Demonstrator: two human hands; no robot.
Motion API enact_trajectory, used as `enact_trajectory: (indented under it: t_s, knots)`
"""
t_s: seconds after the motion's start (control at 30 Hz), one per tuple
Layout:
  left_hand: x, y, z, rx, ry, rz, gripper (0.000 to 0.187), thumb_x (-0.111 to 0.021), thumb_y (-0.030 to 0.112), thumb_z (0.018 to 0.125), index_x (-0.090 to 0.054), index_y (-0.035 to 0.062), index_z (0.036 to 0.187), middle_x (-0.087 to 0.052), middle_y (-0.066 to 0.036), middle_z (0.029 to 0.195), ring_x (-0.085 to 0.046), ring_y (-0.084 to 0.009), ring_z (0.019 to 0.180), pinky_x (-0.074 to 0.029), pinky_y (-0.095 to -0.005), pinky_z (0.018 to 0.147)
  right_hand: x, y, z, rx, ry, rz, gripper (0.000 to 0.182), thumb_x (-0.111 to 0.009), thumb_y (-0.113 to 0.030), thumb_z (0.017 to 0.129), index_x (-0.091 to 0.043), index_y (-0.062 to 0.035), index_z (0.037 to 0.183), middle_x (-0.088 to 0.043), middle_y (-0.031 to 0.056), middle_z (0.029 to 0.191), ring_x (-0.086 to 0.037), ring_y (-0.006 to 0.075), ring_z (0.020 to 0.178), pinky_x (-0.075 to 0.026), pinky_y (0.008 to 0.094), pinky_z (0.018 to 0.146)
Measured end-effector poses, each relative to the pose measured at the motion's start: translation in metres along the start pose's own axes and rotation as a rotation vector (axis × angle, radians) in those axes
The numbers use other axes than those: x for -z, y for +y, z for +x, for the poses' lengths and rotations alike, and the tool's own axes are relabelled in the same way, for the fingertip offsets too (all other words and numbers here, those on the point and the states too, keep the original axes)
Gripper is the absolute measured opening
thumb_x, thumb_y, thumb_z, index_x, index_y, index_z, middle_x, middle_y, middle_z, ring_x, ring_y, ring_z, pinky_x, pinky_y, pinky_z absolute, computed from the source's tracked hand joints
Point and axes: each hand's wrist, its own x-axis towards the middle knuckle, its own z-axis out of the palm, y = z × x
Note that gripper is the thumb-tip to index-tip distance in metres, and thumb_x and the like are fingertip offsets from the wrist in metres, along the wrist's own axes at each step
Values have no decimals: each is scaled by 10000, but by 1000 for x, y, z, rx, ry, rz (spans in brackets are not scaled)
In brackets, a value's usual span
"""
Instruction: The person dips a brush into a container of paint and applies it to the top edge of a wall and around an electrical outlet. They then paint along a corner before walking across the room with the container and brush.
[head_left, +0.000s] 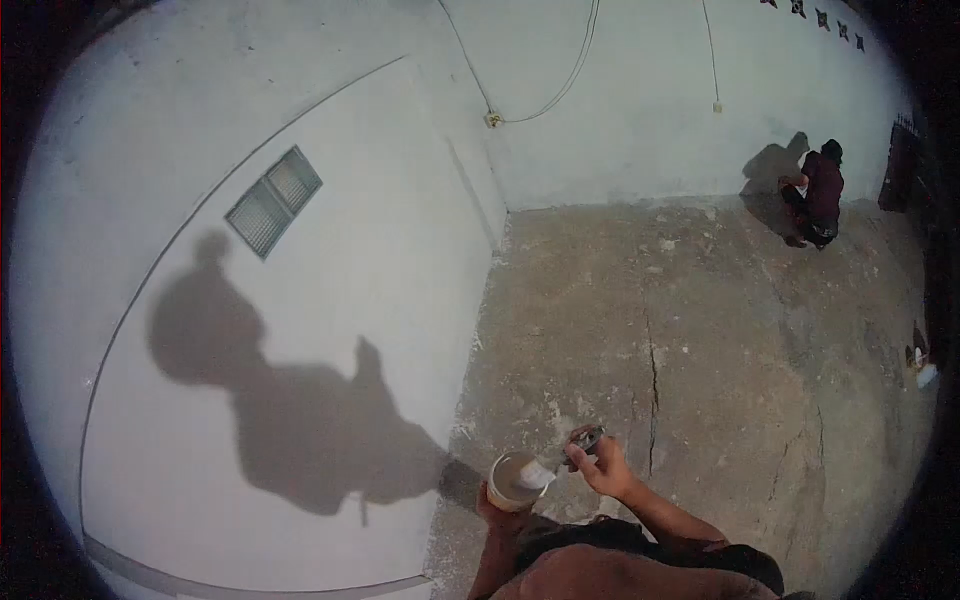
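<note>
My left hand [498, 512] is wrapped round a small, pale, round tub [497, 484] and holds it up in front of my body. Inside the tub, greyish contents show, though I cannot make out exactly what they are. Closed round the dark handle of a paintbrush [588, 439] is my right hand [600, 470]. The brush's white end [537, 474] slants down over the tub's right rim and reaches into its opening.
A white wall [370, 240] with a louvred vent [275, 202] stands close on the left. Cracked concrete floor [590, 320] stretches ahead. Another person [824, 190] crouches by the far wall [630, 130]. Cables hang to a socket box [493, 120]. A white item [926, 375] lies far right.
</note>
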Motion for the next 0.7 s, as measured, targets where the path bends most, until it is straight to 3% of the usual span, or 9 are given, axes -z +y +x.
enact_trajectory:
  t_s: [0.07, 0.2, 0.27, 0.3, 0.5, 0.57, 0.6, 0.63, 0.7]
  knots:
    - [-2, -3, 31, 71, -116, 11, 721, -402, 587, 957, -517, 83, 1460, -550, -166, 1459, -510, -401, 1362, -383, -609, 1127, 14, 10, 9, -49, 72, 46, 212, -608, -176, 1034, -616, 32, 1074, -703, 117, 811, -717, 163, 706, -590, 340, 623]
    - [-41, -7, 83, 172, -89, 18, 742, -401, 591, 963, -494, 66, 1480, -540, -177, 1469, -502, -373, 1378, -393, -559, 1137, 31, 54, 35, -30, 127, 29, 166, -591, -151, 1042, -585, 15, 1040, -653, 72, 804, -671, 154, 685, -568, 324, 605]
    - [-56, -5, 119, 202, -144, 19, 734, -391, 580, 974, -479, 71, 1495, -538, -165, 1476, -503, -357, 1381, -395, -541, 1138, 32, 56, 55, -88, 338, 222, 187, -599, -176, 1041, -554, 5, 1063, -625, 75, 840, -653, 163, 691, -569, 341, 591]
    - [-64, -4, 141, 215, -172, 23, 729, -386, 574, 980, -472, 73, 1503, -538, -159, 1479, -503, -348, 1383, -396, -532, 1139, 35, 59, 68, -92, 341, 207, 187, -599, -176, 1041, -554, 5, 1063, -625, 75, 840, -653, 163, 691, -569, 341, 591]
    - [-114, 20, 280, 297, -293, -8, 710, -363, 547, 1007, -434, 85, 1541, -533, -129, 1496, -504, -307, 1390, -401, -489, 1143, 49, 82, 174, -23, 596, 223, 185, -614, -192, 1034, -519, -35, 1057, -556, 52, 856, -595, 145, 661, -578, 353, 575]
    - [-128, 36, 328, 437, -363, 4, 690, -341, 508, 1026, -393, 85, 1569, -520, -109, 1517, -498, -280, 1399, -381, -463, 1162, 51, 74, 225, 26, 669, 218, 192, -615, -197, 1034, -513, -40, 1075, -550, 54, 861, -578, 143, 659, -562, 345, 556]
    - [-181, 65, 310, -88, -529, 803, 674, -332, 479, 1032, -375, 88, 1580, -494, -113, 1545, -474, -269, 1423, -346, -435, 1190, 53, 74, 252, 31, 669, 208, 192, -615, -197, 1034, -513, -40, 1075, -550, 54, 861, -578, 143, 659, -562, 345, 556]
    - [-179, 65, 347, -85, -539, 795, 674, -332, 479, 1032, -375, 88, 1580, -494, -113, 1545, -474, -269, 1423, -346, -435, 1190, 55, 72, 276, 42, 663, 196, 182, -604, -183, 1040, -511, -32, 1076, -566, 53, 852, -591, 149, 673, -560, 350, 594]
    - [-158, 59, 423, 358, -449, 158, 658, -339, 472, 1025, -408, 105, 1566, -479, -104, 1562, -449, -280, 1443, -316, -459, 1208, 54, 67, 315, 34, 673, 188, 171, -593, -169, 1046, -508, -23, 1077, -582, 51, 843, -604, 155, 688, -557, 355, 631]
